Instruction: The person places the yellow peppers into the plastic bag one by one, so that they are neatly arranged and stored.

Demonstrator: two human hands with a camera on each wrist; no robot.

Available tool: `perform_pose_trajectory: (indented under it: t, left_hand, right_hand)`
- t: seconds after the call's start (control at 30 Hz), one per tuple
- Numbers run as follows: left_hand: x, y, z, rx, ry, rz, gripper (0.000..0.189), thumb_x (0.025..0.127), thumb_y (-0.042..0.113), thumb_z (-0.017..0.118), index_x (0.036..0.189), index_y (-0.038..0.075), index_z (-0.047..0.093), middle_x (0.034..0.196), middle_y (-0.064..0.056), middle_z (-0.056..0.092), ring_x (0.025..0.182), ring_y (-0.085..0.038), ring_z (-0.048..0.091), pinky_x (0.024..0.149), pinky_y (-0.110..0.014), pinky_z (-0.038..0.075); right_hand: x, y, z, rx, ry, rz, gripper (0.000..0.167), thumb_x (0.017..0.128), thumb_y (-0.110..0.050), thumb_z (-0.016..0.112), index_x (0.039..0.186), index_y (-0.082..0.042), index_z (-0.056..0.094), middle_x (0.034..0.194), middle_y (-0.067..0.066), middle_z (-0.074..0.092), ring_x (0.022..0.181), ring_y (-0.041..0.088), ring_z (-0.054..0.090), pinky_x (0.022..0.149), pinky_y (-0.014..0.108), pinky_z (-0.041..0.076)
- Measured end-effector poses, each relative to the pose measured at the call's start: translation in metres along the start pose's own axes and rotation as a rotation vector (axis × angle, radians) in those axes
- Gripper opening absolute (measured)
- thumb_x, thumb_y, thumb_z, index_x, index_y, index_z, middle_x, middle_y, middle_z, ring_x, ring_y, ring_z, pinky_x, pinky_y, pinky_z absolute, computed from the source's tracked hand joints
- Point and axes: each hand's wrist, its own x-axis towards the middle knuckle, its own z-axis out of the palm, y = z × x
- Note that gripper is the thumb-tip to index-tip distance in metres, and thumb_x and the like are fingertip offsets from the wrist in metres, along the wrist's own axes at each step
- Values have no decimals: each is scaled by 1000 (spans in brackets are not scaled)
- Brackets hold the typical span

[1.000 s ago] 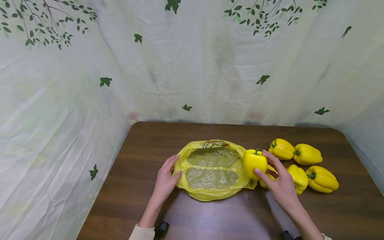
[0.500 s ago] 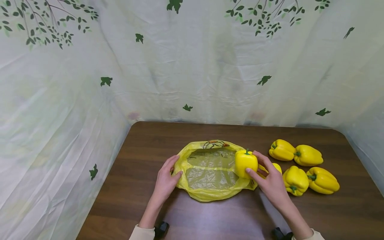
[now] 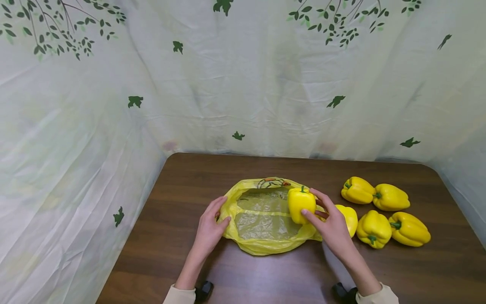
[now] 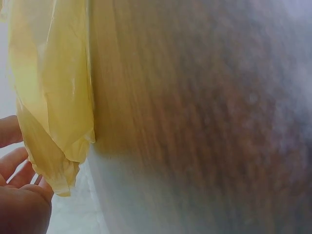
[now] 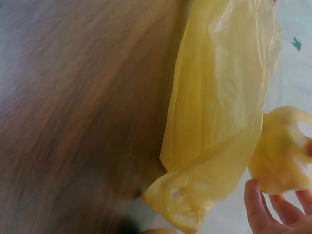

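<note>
Head view | left hand (image 3: 211, 226) — thumb and fingers pinching left edge of yellow plastic bag (image 3: 265, 248) | bag open-mouthed on tabletop (image 3: 190, 177) | yellow pepper (image 3: 301, 206), stem up, at mouth's right end — grasped by right hand (image 3: 329, 223) | five loose peppers (image 3: 373, 229) farther right

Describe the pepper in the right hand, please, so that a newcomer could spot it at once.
On the brown table lies an open yellow plastic bag. At the right of its mouth, the right hand grips a yellow pepper. It alone is held; the five other peppers visible lie on the table.
</note>
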Motion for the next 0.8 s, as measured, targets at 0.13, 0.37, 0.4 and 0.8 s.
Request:
perform_pose_trajectory:
  t: [0.13,0.37,0.4,0.8]
  left_hand:
    - [-1,1,-1,1,-2,1,55,82,-3,72,135,3,58,139,-9,52,125,-25,51,94,-45,49]
    - [-2,3,-1,-10,-2,6,56,81,-5,72,135,3,58,139,-9,52,125,-25,51,94,-46,49]
    - [-2,3,-1,-10,-2,7,56,81,-5,72,134,3,58,139,-9,52,125,-25,51,94,-46,49]
    - [-2,1,0,-13,2,31,58,79,-6,73,135,1,58,139,-11,52,125,-27,51,93,-47,49]
  right_hand:
    - [5,-2,7,15,-11,13,63,91,-42,69,146,-22,45,145,3,47,125,28,50,95,46,49]
    - [10,-7,16,33,-57,39,63,89,-43,70,143,-21,47,142,3,49,125,29,51,94,46,50]
    - [11,-7,16,30,-67,43,62,89,-43,70,142,-21,48,142,4,49,124,29,51,93,46,50]
    - [27,-14,21,-66,-196,97,62,87,-36,75,140,-15,50,138,13,52,115,33,59,84,42,56]
